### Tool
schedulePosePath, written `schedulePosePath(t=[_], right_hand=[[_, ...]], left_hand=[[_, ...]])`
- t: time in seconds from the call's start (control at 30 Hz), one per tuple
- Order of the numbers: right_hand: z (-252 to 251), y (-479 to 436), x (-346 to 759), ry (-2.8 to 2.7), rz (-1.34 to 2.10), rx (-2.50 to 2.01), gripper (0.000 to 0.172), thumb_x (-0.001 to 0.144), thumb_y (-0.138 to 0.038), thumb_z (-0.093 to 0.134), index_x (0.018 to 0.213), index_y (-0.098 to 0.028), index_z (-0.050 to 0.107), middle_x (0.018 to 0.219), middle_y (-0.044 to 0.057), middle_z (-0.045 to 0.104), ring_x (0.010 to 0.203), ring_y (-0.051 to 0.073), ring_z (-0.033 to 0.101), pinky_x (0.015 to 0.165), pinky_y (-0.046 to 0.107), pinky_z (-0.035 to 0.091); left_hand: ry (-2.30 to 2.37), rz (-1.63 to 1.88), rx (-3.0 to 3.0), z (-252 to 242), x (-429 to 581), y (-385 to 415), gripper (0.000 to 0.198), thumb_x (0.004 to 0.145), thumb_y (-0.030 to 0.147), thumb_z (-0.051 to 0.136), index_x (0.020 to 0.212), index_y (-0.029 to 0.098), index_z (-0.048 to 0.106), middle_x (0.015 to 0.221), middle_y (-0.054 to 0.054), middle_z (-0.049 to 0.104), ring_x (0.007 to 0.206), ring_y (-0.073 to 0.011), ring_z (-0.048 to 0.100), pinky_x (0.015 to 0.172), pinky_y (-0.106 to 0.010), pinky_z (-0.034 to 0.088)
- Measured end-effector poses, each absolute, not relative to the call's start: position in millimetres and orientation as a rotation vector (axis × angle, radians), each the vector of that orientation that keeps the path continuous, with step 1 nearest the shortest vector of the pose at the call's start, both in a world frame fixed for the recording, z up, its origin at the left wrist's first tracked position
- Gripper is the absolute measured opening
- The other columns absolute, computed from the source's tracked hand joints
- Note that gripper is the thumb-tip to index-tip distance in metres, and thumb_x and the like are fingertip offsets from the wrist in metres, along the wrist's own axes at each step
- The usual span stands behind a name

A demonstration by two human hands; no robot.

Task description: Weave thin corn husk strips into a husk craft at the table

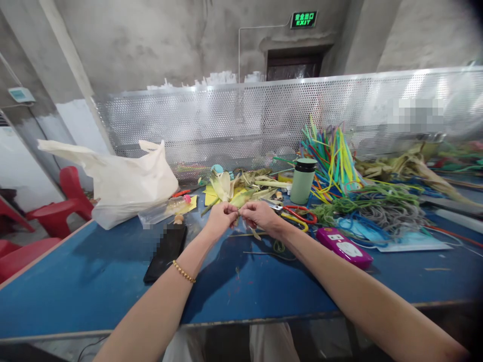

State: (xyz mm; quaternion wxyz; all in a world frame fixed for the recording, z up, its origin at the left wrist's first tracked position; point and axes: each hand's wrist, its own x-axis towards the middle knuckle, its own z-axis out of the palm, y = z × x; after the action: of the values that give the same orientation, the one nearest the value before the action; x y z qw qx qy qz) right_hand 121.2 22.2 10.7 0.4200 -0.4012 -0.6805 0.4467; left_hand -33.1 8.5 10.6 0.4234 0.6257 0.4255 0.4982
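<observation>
My left hand point(222, 219) and my right hand point(259, 216) meet above the table, fingertips pinched close together. Between them is a small piece of pale green corn husk point(241, 199), partly covered by the fingers. A narrow pale strip point(256, 235) hangs below my right hand. More corn husks point(222, 185) lie just behind my hands, over yellow paper. Scissors with red-orange handles point(306, 213) rest beside my right wrist, blades pointing towards the hand. A gold bead bracelet is on my left wrist.
The blue table point(234, 296) holds a white plastic bag point(132, 176), a black phone point(166, 254), a green cup point(302, 182), a purple box point(344, 247), green and grey cords point(392, 213) and colourful strips point(335, 156). A perforated metal screen point(211, 120) stands behind. Red chairs point(71, 201) are left.
</observation>
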Motion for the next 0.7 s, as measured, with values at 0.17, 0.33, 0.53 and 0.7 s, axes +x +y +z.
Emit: schedulePosePath(t=[0.17,0.33,0.53,0.7], right_hand=[[10.2,23.6,120.8,-1.593,1.242,-0.939,0.016,0.067,-0.029,0.063,0.060,-0.016,0.057,0.042,-0.006,0.046,0.035,0.005,0.035,0.037,0.020,0.024],[9.3,23.2,120.2,-1.529,1.373,-0.846,0.018,0.066,-0.029,0.066,0.061,-0.016,0.055,0.043,-0.007,0.044,0.037,0.005,0.033,0.039,0.020,0.025],[8.7,24.4,120.2,-1.558,1.304,-0.898,0.019,0.067,-0.031,0.065,0.061,-0.017,0.055,0.041,-0.008,0.043,0.036,0.006,0.032,0.039,0.021,0.024],[7.6,23.9,119.6,-1.562,1.198,-0.966,0.018,0.067,-0.031,0.064,0.060,-0.016,0.056,0.039,-0.007,0.043,0.036,0.006,0.033,0.038,0.021,0.023]], left_hand=[[1.148,1.303,1.506,12.2,-31.0,6.0,0.008,0.072,0.008,0.063,0.068,0.013,0.058,0.044,0.003,0.057,0.037,-0.0095,0.050,0.042,-0.021,0.041],[1.157,1.303,1.519,15.2,-30.7,2.2,0.008,0.075,0.012,0.064,0.067,0.012,0.063,0.046,0.002,0.058,0.037,-0.0081,0.049,0.042,-0.019,0.040],[1.141,1.313,1.515,15.1,-29.7,2.7,0.009,0.074,0.010,0.060,0.073,0.011,0.068,0.047,0.002,0.059,0.039,-0.0093,0.049,0.044,-0.021,0.041],[1.117,1.286,1.556,15.5,-30.7,2.7,0.012,0.071,0.010,0.062,0.074,0.010,0.074,0.049,0.001,0.060,0.044,-0.0093,0.049,0.048,-0.022,0.039]])
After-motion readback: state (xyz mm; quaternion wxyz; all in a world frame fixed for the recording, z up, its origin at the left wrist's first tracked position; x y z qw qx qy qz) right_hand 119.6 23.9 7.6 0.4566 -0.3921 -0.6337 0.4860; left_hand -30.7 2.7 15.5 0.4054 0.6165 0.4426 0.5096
